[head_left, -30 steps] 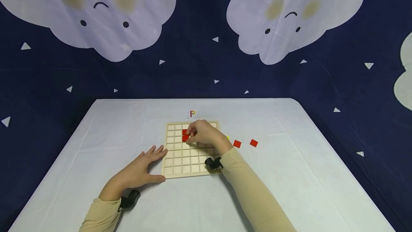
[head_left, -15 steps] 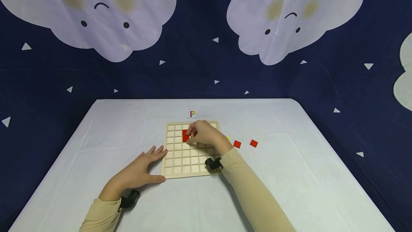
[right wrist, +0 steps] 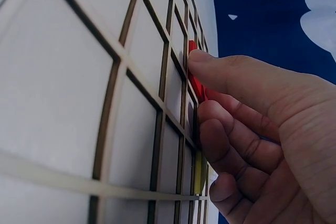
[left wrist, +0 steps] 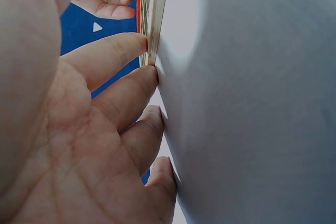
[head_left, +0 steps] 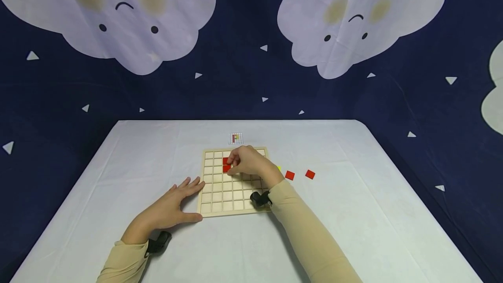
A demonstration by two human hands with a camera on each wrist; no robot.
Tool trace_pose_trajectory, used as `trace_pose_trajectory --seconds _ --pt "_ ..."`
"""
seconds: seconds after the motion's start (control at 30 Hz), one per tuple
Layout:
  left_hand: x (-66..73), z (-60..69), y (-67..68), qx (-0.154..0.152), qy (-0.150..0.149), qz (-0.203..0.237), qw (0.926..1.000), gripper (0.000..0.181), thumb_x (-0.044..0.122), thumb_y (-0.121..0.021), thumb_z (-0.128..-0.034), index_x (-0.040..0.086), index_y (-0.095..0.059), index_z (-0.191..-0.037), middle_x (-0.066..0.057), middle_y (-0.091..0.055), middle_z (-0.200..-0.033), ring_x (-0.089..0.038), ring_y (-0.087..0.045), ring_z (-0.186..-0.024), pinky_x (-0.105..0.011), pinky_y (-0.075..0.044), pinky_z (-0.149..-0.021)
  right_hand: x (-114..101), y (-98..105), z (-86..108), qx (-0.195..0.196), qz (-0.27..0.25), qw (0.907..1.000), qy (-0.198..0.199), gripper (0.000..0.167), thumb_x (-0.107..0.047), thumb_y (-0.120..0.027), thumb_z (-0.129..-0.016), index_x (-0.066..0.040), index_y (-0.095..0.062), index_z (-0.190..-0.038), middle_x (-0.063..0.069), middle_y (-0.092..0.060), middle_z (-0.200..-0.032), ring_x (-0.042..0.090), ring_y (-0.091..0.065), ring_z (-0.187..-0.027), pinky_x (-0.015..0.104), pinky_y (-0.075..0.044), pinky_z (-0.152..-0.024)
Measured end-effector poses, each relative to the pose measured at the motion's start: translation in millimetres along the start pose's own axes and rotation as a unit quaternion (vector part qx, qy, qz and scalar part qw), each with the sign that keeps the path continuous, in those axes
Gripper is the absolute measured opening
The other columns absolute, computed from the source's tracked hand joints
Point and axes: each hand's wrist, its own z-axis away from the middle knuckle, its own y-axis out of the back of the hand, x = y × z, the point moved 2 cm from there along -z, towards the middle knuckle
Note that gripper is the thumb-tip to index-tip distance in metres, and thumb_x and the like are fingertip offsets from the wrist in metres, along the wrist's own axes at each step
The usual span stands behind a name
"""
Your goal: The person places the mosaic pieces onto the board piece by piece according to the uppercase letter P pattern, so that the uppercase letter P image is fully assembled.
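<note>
Board [head_left: 228, 206]: two red tiles [head_left: 226, 169]; table [head_left: 361, 217]: two. Left fingers [left wrist: 113, 56] extended; right fingers [right wrist: 214, 135]: grip unclear.

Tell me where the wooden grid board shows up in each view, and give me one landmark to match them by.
Head: the grid board is below centre, its far part partly hidden by the right hand.
Left wrist: the grid board is edge-on at the top, left of centre.
Right wrist: the grid board fills the left side, steeply slanted.
Shared landmark: the right hand, visible in all three.
</note>
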Motion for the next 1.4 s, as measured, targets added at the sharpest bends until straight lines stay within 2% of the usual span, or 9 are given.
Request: trace_pose_trajectory --seconds 0.3,0.4,0.63,0.8,1.03,1.23,1.4 --pt "1.4 -0.3 0.5 0.001 -0.001 -0.008 1.0000 0.097 0.043 -0.091 -0.0839 0.007 -0.047 -0.162 -0.020 -0.036 -0.173 -0.053 -0.022 -0.162 -0.079 -0.015 -0.127 1.4 9.4 3.7 0.006 0.009 0.9998 0.015 0.016 -0.013 -0.087 -0.090 -0.010 -0.077 -0.102 -0.003 -0.069 -0.080 0.009 -0.059 -0.072 0.022 -0.050 -0.074" --pt "1.3 -0.2 0.2 0.004 -0.004 -0.011 0.9999 0.096 0.042 -0.091 -0.0838 0.007 -0.048 -0.162 -0.020 -0.037 -0.172 -0.054 -0.023 -0.162 -0.079 -0.016 -0.126 3.8 17.6 5.8 0.010 0.018 0.9996 0.020 0.015 -0.014 -0.085 -0.092 -0.010 -0.078 -0.104 -0.002 -0.071 -0.082 0.010 -0.060 -0.073 0.023 -0.051 -0.073" --pt "1.8 0.5 0.5 0.007 -0.006 -0.015 0.9998 0.096 0.042 -0.091 -0.0836 0.007 -0.048 -0.161 -0.020 -0.038 -0.172 -0.054 -0.024 -0.161 -0.080 -0.017 -0.126 11.9 43.1 13.9 0.018 0.025 0.9995 0.010 0.025 -0.017 -0.083 -0.093 -0.007 -0.077 -0.116 0.000 -0.073 -0.088 0.013 -0.064 -0.078 0.026 -0.054 -0.074" --pt "1.0 0.3 -0.1 0.010 -0.007 -0.013 0.9998 0.096 0.043 -0.091 -0.0834 0.006 -0.048 -0.161 -0.020 -0.038 -0.172 -0.054 -0.024 -0.161 -0.080 -0.017 -0.126 18.1 62.2 24.6 0.020 0.028 0.9994 0.004 0.029 -0.017 -0.084 -0.092 -0.004 -0.077 -0.118 0.003 -0.073 -0.091 0.015 -0.064 -0.079 0.026 -0.054 -0.074" --pt "-0.6 -0.6 -0.7 0.010 -0.004 -0.015 0.9998 0.096 0.043 -0.091 -0.0834 0.007 -0.048 -0.162 -0.020 -0.038 -0.172 -0.054 -0.023 -0.162 -0.080 -0.016 -0.126 30.3 85.8 42.4 0.033 0.052 0.9979 -0.019 0.034 -0.018 -0.087 -0.090 -0.005 -0.077 -0.121 0.004 -0.074 -0.096 0.018 -0.065 -0.083 0.029 -0.054 -0.077" --pt "-0.8 -0.6 -1.7 0.010 -0.005 -0.013 0.9999 0.097 0.043 -0.091 -0.0830 0.007 -0.048 -0.162 -0.021 -0.037 -0.172 -0.055 -0.023 -0.161 -0.080 -0.015 -0.126 42.5 97.6 60.7 0.028 0.061 0.9972 -0.035 0.038 -0.020 -0.088 -0.089 -0.007 -0.076 -0.123 0.005 -0.075 -0.101 0.019 -0.071 -0.091 0.035 -0.059 -0.087" --pt "0.6 -0.6 -1.3 0.009 -0.004 -0.008 0.9999 0.097 0.043 -0.091 -0.0831 0.006 -0.048 -0.162 -0.021 -0.037 -0.172 -0.055 -0.022 -0.162 -0.081 -0.015 -0.126 57.7 102.6 78.0 0.028 0.061 0.9968 -0.043 0.037 -0.018 -0.086 -0.090 -0.008 -0.075 -0.124 0.006 -0.076 -0.106 0.021 -0.071 -0.097 0.036 -0.059 -0.089"
